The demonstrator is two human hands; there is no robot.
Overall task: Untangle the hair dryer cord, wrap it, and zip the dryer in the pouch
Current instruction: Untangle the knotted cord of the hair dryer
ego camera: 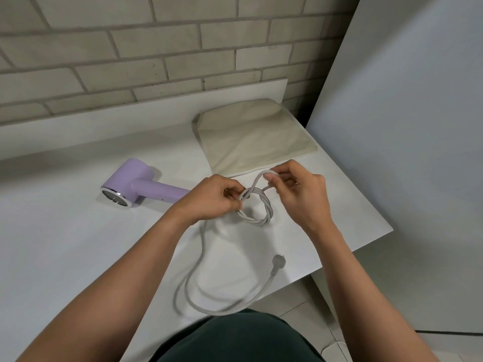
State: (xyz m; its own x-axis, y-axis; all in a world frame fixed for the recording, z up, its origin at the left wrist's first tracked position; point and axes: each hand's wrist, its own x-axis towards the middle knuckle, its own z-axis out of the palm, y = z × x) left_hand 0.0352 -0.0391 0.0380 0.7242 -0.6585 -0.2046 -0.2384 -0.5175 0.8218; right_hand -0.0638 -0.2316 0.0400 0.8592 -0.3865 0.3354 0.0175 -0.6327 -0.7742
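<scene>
Pinching the knotted cord [266, 216], the left hand [211, 197] is steadying it while the right hand [303, 189] is pinching a loop [262, 174] just beside, best eased out slowly, with the dryer [130, 184] lying left of both grips and the pouch [256, 137] just beyond them.

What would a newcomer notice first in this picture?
First, the left hand and right hand in the middle, both pinching a knotted grey cord. Next, the purple hair dryer lying on the white table at the left, and the beige pouch flat behind the hands.
</scene>
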